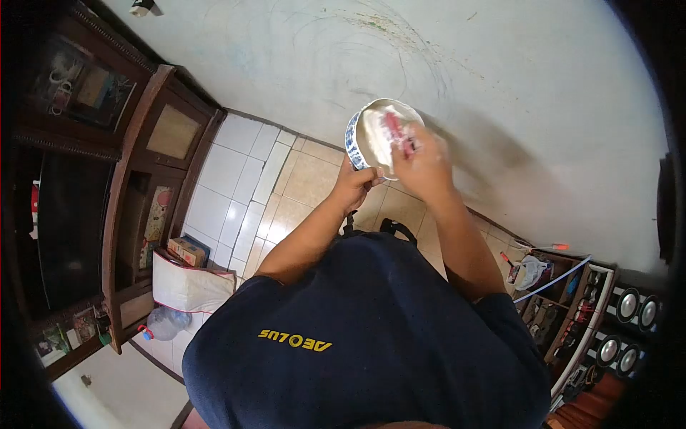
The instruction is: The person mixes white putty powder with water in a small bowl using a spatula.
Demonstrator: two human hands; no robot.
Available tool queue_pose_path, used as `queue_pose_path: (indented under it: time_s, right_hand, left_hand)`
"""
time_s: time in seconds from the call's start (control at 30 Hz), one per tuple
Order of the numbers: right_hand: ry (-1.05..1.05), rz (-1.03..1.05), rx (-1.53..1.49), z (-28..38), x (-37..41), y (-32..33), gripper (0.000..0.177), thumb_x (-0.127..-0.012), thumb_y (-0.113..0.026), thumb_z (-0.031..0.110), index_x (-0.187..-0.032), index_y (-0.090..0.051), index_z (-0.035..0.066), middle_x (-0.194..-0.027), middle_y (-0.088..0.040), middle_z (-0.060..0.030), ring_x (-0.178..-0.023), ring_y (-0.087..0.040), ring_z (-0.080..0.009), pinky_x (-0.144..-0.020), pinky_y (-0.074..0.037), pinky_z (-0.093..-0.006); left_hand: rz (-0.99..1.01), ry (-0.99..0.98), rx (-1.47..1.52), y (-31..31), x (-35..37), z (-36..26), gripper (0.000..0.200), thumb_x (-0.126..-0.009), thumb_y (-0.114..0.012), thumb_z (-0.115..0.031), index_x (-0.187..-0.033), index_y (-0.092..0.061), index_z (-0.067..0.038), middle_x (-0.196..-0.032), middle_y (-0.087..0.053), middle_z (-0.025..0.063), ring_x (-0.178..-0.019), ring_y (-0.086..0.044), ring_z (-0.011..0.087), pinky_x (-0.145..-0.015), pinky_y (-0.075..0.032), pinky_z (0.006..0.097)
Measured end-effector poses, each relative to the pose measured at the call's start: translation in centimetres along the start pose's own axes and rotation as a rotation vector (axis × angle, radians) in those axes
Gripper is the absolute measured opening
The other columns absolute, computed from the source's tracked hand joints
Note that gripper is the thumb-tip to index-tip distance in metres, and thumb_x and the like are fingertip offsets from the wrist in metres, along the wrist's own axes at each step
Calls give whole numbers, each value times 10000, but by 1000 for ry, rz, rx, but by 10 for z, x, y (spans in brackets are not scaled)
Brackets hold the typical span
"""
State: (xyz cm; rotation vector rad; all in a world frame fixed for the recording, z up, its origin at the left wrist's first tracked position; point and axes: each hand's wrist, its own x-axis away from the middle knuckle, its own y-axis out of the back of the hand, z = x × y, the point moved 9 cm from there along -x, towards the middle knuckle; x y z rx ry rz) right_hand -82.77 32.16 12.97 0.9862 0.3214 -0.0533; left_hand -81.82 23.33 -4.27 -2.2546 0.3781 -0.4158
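Note:
A round white bowl (351, 141) with a blue pattern on its outside is held up in front of a pale wall. My left hand (355, 182) grips its near rim, thumb over the edge. White creamy or powdery stuff (376, 131) lies inside the bowl. Over the bowl's right side, my right hand (421, 159) is closed round a red or pink object (392, 127) that reaches into the white stuff. Motion blurs this hand and the object, so its exact shape cannot be made out.
A dark wooden cabinet (132, 143) stands at the left, with a plastic bottle (168, 323) and a white cloth-like cover (187, 286) near its foot. Low shelves (547, 314) and round speakers (627, 305) are at the right. The pale wall (286, 64) rises ahead above the tiled floor (300, 182).

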Motion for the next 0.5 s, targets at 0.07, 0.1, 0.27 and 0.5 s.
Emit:
queue_pose_path:
  time_s: [0.07, 0.1, 0.27, 0.5]
  right_hand:
    - [-333, 68, -82, -19, -3, 13, 204, -722, -662, 141, -850, -582, 5, -794, -624, -205, -785, -619, -391, -716, -484, -456]
    - [-332, 69, -81, -25, -3, 7, 204, -722, -662, 141, -850, -582, 5, -794, -624, -205, -785, -619, -391, -716, -484, -456]
    - [-284, -45, -82, -50, -4, -3, 203, -723, -716, 142, -823, -605, 4, -761, -628, -191, -724, -622, -321, -691, -478, -392]
    - [-296, -83, 22, -48, -3, 23, 199, -744, -700, 145, -859, -609, 10, -796, -643, -194, -753, -642, -327, -724, -479, -427]
  left_hand:
    - [-43, 2, 68, 5, -1, 2, 711, -729, -641, 3, -1353, -348, -172, -1142, -565, 27, -952, -592, 150, -694, -514, 261]
    - [-43, 2, 70, 5, 0, 2, 711, -729, -641, 3, -1353, -348, -172, -1142, -565, 27, -952, -592, 150, -694, -514, 261]
    - [-37, 24, 85, 0, 2, 3, 720, -752, -639, 0, -1375, -319, -169, -1182, -547, 42, -960, -595, 155, -719, -541, 264]
    - [14, 23, 139, 7, -1, 12, 724, -759, -622, 3, -1385, -300, -167, -1215, -534, 65, -1032, -599, 189, -757, -562, 278]
